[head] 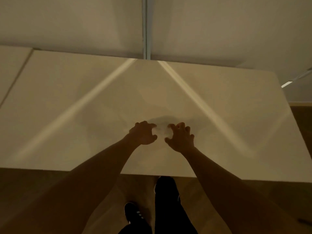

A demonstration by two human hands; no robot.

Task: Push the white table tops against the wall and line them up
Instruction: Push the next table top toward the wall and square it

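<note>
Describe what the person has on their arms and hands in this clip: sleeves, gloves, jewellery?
Both forearms are bare up to the frame edge: no sleeves in view. The left hand and right hand are ungloved, with no watch, ring or bracelet visible in the dim light. No markings show.

Dim, warm-tinted shot for you: two pale light streaks cross the surface, soft shadow beyond your blurred fingers, edges bend.

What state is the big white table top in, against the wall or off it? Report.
Against the wall, apparently: the table top shows no visible gap at its far edge where it meets the wall.
</note>
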